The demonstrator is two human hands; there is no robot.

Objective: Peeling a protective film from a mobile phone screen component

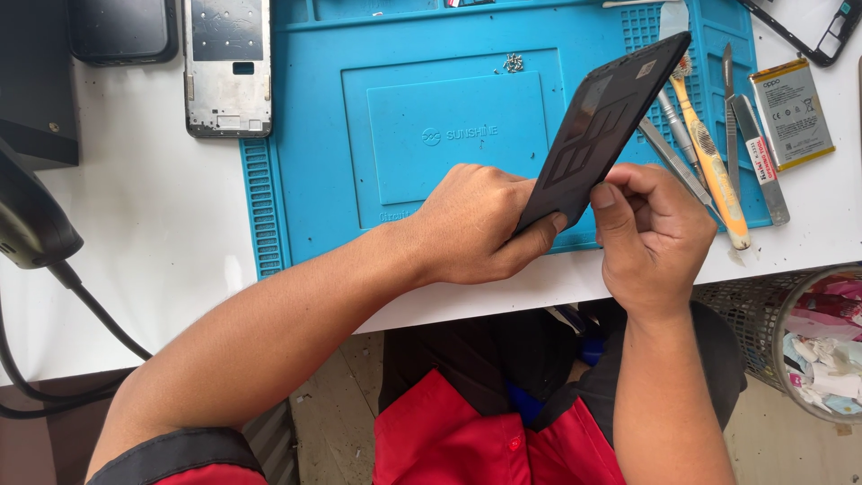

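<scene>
A flat black phone panel (603,121) is tilted up above the blue work mat (323,135), its top corner pointing to the far right. My left hand (476,224) grips its lower end, thumb along the bottom edge. My right hand (654,235) pinches the panel's lower right edge with the thumb pressed against it. Both hands meet at the table's front edge.
A silver phone frame (228,67) and a dark phone (124,29) lie at the far left. Tweezers, a yellow-handled brush (709,153) and a metal blade sit right of the mat, beside a phone battery (792,112). Tiny screws (514,63) rest on the mat. A mesh bin (799,337) stands at right.
</scene>
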